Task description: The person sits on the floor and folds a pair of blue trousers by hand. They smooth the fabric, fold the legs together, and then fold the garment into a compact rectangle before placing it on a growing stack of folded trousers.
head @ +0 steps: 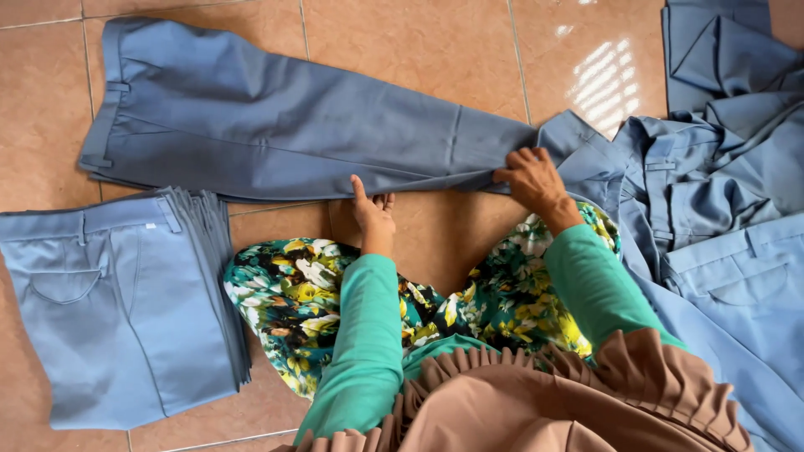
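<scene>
Blue-grey trousers lie flat on tiled floor, folded lengthwise, waistband at far left, leg end to the right. L hand rests on near edge of trouser leg approx. mid-length, fingers extended, flat, not gripping. R hand is closed, pinching fabric at the leg's hem end. Stack of folded trousers, same colour, sits near left of person, just below the waistband, edges aligned. Heap of unfolded trousers lies at right, rumpled, touching the hem area. Person wears green sleeves, floral garment over lap.
</scene>
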